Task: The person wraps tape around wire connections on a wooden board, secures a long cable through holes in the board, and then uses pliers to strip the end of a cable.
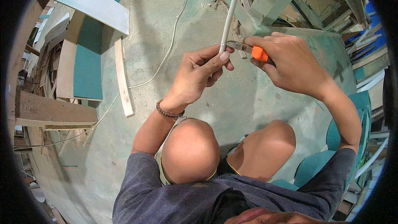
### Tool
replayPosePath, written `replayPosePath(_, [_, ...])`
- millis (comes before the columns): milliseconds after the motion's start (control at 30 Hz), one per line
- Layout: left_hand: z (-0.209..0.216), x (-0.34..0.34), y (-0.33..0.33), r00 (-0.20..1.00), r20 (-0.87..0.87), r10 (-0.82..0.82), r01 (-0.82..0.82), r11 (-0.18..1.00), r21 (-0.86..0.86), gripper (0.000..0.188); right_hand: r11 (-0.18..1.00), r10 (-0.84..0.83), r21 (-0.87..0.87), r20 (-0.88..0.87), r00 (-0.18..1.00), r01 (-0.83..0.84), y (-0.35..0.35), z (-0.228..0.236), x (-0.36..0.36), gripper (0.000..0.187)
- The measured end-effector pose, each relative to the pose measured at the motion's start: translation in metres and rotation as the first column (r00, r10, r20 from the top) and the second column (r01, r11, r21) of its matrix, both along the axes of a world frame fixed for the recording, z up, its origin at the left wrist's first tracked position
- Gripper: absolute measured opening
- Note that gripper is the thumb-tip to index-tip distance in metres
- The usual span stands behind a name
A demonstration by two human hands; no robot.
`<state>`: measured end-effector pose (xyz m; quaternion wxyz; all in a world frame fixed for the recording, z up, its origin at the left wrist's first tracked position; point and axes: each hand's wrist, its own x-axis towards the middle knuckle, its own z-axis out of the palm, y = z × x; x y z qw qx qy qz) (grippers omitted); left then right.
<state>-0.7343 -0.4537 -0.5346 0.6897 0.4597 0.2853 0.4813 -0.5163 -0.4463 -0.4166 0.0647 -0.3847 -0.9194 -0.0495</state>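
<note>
My left hand is closed round the lower end of a white cable, pinched between thumb and fingers. From there the cable runs up and out at the top edge of the head view. My right hand grips a pair of pliers with orange and dark handles. Their metal jaws are right at the cable, just above my left thumb. Whether the jaws bite into it I cannot tell.
A teal-and-white panel structure stands at the left beside a narrow wooden strip. A thin cord crosses the floor. Wooden framing rises at the far right. A teal chair is by my right side, with scrap wood beyond.
</note>
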Motion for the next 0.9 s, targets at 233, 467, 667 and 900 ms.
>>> replayPosePath(233, [0.002,-0.005,0.000,0.998,-0.043,0.042,-0.041,0.999,0.029,0.030,0.997,-0.054,-0.052,0.139,0.989,0.062,-0.001,0.009,-0.012,0.038])
replayPosePath(467, [0.004,-0.011,0.001,0.994,-0.105,0.038,-0.028,0.995,0.098,0.028,0.967,0.147,0.194,0.100,0.984,-0.164,0.008,0.001,-0.013,0.017])
replayPosePath(667, [0.003,-0.013,0.004,0.974,-0.221,0.057,-0.026,0.990,0.139,0.027,0.991,-0.045,-0.122,0.097,0.994,0.056,0.001,-0.001,-0.017,0.019])
replayPosePath(900, [0.010,-0.026,0.012,0.932,-0.363,-0.003,0.100,0.963,0.249,0.034,0.956,-0.101,-0.267,0.079,0.992,0.118,0.011,-0.002,-0.006,0.027])
